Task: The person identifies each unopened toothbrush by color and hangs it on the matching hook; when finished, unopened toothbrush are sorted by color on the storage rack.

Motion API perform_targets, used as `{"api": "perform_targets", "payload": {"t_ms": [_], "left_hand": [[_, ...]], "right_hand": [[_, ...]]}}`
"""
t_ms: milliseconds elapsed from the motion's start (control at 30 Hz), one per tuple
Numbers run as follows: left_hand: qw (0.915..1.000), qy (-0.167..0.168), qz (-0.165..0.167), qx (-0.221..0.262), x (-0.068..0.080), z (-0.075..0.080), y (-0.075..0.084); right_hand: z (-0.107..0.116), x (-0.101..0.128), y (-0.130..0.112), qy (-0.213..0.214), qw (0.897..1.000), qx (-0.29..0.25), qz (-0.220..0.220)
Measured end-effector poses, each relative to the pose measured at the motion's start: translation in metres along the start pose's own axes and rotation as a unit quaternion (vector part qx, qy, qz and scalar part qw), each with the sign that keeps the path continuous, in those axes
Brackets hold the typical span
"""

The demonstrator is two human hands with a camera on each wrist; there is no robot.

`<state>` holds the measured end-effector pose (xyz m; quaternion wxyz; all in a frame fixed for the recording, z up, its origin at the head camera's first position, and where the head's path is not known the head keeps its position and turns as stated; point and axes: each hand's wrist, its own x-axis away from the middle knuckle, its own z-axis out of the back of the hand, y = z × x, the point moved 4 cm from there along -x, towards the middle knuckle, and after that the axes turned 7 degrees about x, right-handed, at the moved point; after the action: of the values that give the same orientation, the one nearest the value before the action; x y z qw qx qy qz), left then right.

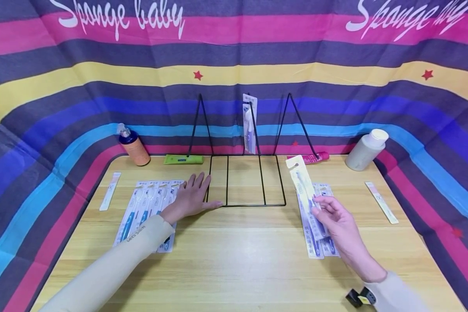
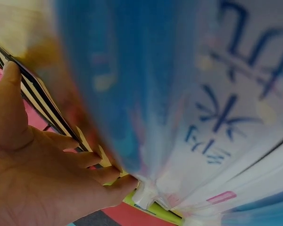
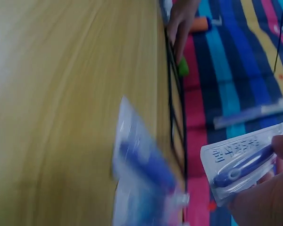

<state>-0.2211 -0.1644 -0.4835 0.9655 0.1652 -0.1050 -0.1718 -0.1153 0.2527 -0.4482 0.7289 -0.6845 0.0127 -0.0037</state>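
Note:
My right hand (image 1: 335, 219) pinches a packaged toothbrush (image 1: 302, 184) with a purple handle, raised over other purple toothbrush packs (image 1: 329, 247) lying on the table. In the right wrist view, thumb and fingers grip that pack (image 3: 240, 160) near one end. With fingers spread, my left hand (image 1: 193, 195) lies at the left side of a black wire rack (image 1: 246, 205); whether it presses the wire is hard to tell. One purple toothbrush pack (image 1: 249, 134) hangs upright at the back of the rack. Several blue-handled toothbrush packs (image 1: 144, 203) lie beneath and beside my left forearm.
Behind the rack's sides lie a green tube (image 1: 183, 159) and a pink tube (image 1: 316, 157). An orange pump bottle (image 1: 134, 147) stands back left, a grey white-capped bottle (image 1: 366, 149) back right. Narrow white packets (image 1: 110, 191) flank both sides. Striped cloth (image 1: 234, 52) encloses the table.

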Motion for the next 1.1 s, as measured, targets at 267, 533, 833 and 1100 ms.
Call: {"api": "perform_targets", "payload": {"t_ms": [267,533,833,1100], "left_hand": [[1.0,-0.002,-0.002,0.007,0.0,-0.002,0.0],[1.0,-0.002,0.003,0.007,0.001,-0.001,0.001],[1.0,-0.001,0.003,0.003,0.001,-0.002,0.0],[1.0,0.006,-0.001,0.0,0.003,0.001,0.002]], "right_hand": [[-0.051,-0.002,-0.031,-0.044,0.99,-0.091,0.097],[-0.083,-0.013,-0.056,-0.066,0.986,-0.095,0.122],[-0.106,-0.019,-0.054,-0.08,0.986,-0.049,0.137],[-0.124,-0.036,-0.049,-0.086,0.986,-0.04,0.139]]}}
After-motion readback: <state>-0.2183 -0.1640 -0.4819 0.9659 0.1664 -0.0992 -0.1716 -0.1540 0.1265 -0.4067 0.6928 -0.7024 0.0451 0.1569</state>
